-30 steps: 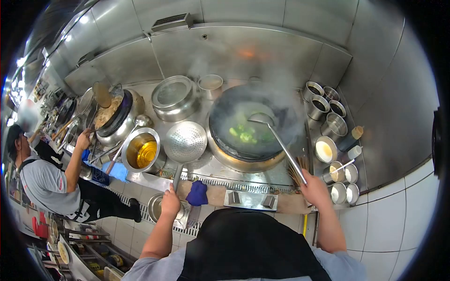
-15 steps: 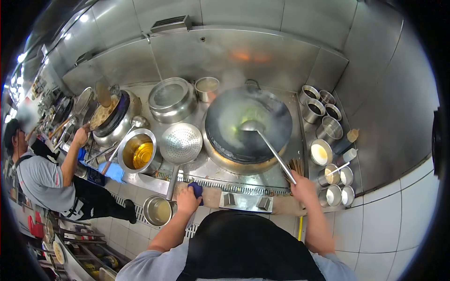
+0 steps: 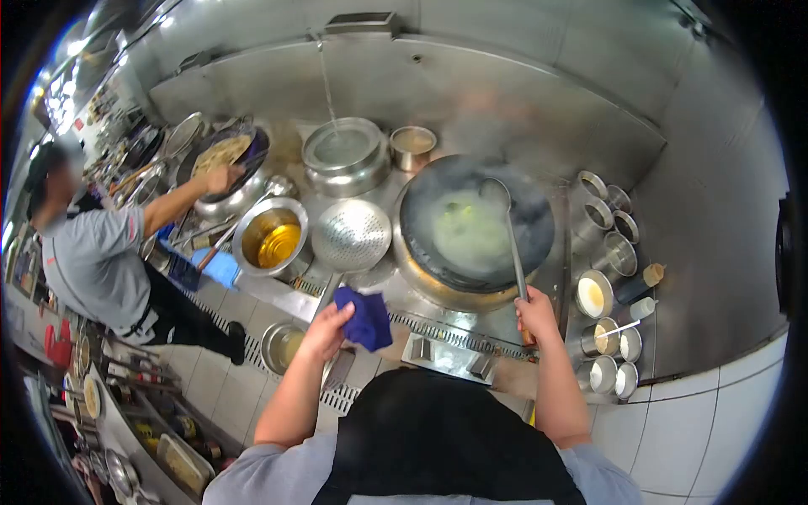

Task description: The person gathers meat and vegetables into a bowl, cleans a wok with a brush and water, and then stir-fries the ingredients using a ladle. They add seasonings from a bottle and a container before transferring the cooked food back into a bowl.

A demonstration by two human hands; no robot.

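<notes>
My right hand is closed round the handle of a long ladle. Its bowl rests over the far right inside of a large dark wok. Steam rises from the wok, where pale liquid and light green pieces of food show through the haze. My left hand grips a dark blue cloth that hangs in front of the burner edge. Just beyond the cloth lies a perforated strainer, its handle running toward my left hand.
Left of the strainer stands a pot of amber oil. Behind are a lidded-looking steel pot under running water and a small pot. Seasoning containers line the right side. A co-worker reaches over another wok at left.
The ladle's bowl has moved to the wok's far side and its handle is more upright. My left hand has lifted the blue cloth, which now hangs open. The camera view has shifted.
</notes>
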